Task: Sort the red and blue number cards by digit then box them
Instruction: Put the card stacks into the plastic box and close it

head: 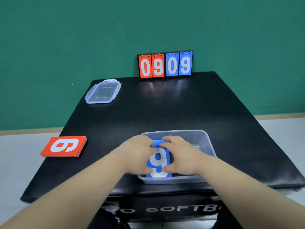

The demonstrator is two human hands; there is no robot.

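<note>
black desk (165, 109) filling mid-frame | clear box (209, 146) sitting lower center | scoreboard (165, 65) standing upper center | lid (103, 92) lying upper left | red 9 stack (64, 146) lying lower left | blue 9 cards (159, 160) in the box, left grip (140, 154) and right grip (179, 156) both pinching them

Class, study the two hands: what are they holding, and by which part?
Both hold the blue 9 card in the clear box: left hand grips its left edge, right hand its right edge.

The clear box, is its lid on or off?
Off. The lid lies alone at the table's far left, while the left hand and right hand hold blue cards inside the box.
</note>
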